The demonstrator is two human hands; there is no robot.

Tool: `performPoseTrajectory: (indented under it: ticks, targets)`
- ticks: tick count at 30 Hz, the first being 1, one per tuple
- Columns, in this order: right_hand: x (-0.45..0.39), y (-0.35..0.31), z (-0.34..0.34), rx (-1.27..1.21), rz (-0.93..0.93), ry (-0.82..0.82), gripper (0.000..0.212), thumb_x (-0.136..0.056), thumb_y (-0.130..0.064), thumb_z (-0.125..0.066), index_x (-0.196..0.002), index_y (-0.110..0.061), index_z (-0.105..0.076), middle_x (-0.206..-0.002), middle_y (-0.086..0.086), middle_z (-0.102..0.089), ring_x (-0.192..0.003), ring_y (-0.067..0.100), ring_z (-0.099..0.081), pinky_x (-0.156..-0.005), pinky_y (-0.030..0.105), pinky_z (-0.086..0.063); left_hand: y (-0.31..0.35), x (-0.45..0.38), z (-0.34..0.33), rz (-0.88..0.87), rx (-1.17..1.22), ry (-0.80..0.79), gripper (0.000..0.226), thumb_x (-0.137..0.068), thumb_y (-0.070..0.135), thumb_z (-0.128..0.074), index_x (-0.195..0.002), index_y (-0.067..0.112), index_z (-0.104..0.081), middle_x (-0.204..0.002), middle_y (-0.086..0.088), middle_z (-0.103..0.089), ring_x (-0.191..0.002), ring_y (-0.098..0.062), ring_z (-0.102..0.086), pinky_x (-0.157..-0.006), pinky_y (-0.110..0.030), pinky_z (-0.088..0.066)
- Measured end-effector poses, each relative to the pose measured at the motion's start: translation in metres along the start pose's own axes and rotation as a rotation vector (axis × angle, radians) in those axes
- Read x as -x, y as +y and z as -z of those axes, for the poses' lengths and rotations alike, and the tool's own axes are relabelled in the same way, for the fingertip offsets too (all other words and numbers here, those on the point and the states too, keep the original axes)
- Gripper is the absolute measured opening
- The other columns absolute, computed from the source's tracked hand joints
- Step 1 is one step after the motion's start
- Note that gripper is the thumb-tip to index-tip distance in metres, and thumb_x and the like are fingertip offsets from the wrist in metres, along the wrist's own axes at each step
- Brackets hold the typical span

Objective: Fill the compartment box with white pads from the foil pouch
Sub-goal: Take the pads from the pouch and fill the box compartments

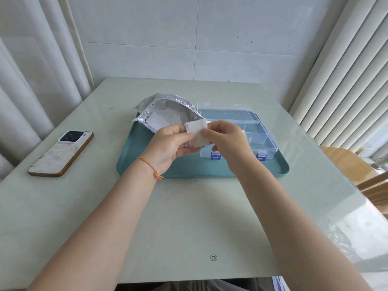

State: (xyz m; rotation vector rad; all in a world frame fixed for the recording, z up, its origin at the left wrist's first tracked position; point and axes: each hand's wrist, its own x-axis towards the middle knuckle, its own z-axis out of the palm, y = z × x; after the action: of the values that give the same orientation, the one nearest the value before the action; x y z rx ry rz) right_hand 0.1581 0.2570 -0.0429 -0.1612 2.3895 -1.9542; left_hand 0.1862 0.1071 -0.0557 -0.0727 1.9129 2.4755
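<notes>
Both hands, left hand (168, 143) and right hand (224, 139), pinching white pads (197, 133) above tray (147, 164). Box (258, 141) at 3 o'clock, open; pouch (165, 112) at 11. Risk: stack (count unclear) fanning apart, slipping from pinch.

No legible text or labels.

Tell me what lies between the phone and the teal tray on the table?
Nothing: in the head view the stretch of table between the phone and the teal tray is bare tabletop. The foil pouch overhangs the tray's far left corner, not that stretch.
</notes>
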Motion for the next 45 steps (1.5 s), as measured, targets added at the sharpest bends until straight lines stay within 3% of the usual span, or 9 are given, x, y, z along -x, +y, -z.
performPoseTrajectory:
  ticks: [4, 11, 16, 21, 25, 30, 36, 45]
  targets:
    - [-0.001, 0.0, 0.003, -0.002, 0.025, 0.033, 0.006, -0.087, -0.011, -0.067, -0.082, -0.014, -0.064, -0.076, 0.001, -0.065, -0.056, 0.008, -0.055, -0.052, 0.016, -0.048, 0.004, 0.002, -0.001, 0.02, 0.02, -0.033, 0.031, -0.093, -0.008, -0.043, -0.101, 0.004, -0.07, -0.093, -0.016, -0.074, -0.088, -0.029, -0.073, -0.073, -0.03, -0.059]
    - [-0.006, 0.004, 0.005, -0.048, 0.011, 0.038, 0.009, -0.088, -0.009, -0.068, -0.095, -0.003, -0.069, -0.078, 0.004, -0.069, -0.065, 0.018, -0.062, -0.069, 0.031, -0.055, 0.002, 0.001, 0.001, 0.003, -0.019, -0.078, 0.028, -0.091, -0.011, -0.053, -0.108, 0.007, -0.065, -0.096, -0.01, -0.075, -0.091, -0.019, -0.072, -0.08, -0.025, -0.058]
    - [-0.009, 0.004, 0.011, -0.045, 0.031, 0.121, 0.012, -0.09, -0.01, -0.064, -0.099, -0.008, -0.072, -0.082, 0.001, -0.07, -0.069, 0.014, -0.063, -0.072, 0.029, -0.057, 0.002, -0.001, 0.006, -0.018, -0.003, 0.028, 0.028, -0.09, -0.013, -0.054, -0.113, 0.0, -0.063, -0.099, -0.014, -0.073, -0.089, -0.021, -0.072, -0.076, -0.024, -0.058]
    - [-0.012, 0.004, 0.012, -0.057, 0.029, 0.263, 0.008, -0.089, -0.015, -0.063, -0.093, -0.009, -0.067, -0.083, 0.002, -0.069, -0.061, 0.01, -0.063, -0.079, 0.042, -0.059, 0.006, -0.002, 0.007, -0.041, 0.098, 0.146, 0.011, -0.092, -0.005, -0.058, -0.099, -0.001, -0.065, -0.096, -0.018, -0.072, -0.081, -0.028, -0.073, -0.074, -0.026, -0.059]
    - [-0.008, 0.005, 0.002, -0.039, 0.012, 0.207, 0.006, -0.086, -0.011, -0.063, -0.091, -0.008, -0.066, -0.078, 0.001, -0.069, -0.056, 0.008, -0.066, -0.079, 0.044, -0.059, 0.011, 0.001, 0.002, -0.022, 0.155, 0.14, 0.006, -0.091, 0.0, -0.062, -0.095, 0.003, -0.065, -0.085, -0.012, -0.072, -0.074, -0.024, -0.072, -0.066, -0.026, -0.059]
    - [-0.003, 0.005, -0.005, -0.114, -0.016, 0.099, 0.01, -0.085, -0.005, -0.063, -0.094, -0.001, -0.066, -0.078, 0.007, -0.07, -0.058, 0.012, -0.067, -0.077, 0.039, -0.061, 0.007, 0.0, 0.0, -0.046, -0.12, 0.239, 0.005, -0.082, 0.011, -0.076, -0.084, 0.014, -0.073, -0.073, 0.003, -0.066, -0.062, -0.009, -0.055, -0.046, -0.018, -0.042]
    - [-0.001, 0.004, -0.006, -0.182, -0.011, 0.057, 0.006, -0.086, 0.002, -0.062, -0.089, -0.001, -0.066, -0.075, 0.009, -0.069, -0.066, 0.02, -0.067, -0.072, 0.032, -0.061, 0.004, -0.001, 0.001, -0.096, -0.315, 0.303, 0.009, -0.08, 0.013, -0.079, -0.082, 0.016, -0.071, -0.068, -0.002, -0.061, -0.054, -0.01, -0.047, -0.045, -0.016, -0.034]
    - [-0.002, 0.007, -0.008, -0.267, -0.005, 0.015, 0.004, -0.087, -0.002, -0.068, -0.091, 0.0, -0.066, -0.074, 0.01, -0.069, -0.069, 0.02, -0.067, -0.075, 0.033, -0.061, -0.001, -0.003, 0.0, -0.109, -0.353, 0.368, 0.014, -0.079, 0.02, -0.08, -0.072, 0.018, -0.068, -0.069, 0.0, -0.06, -0.058, -0.01, -0.049, -0.046, -0.015, -0.036]
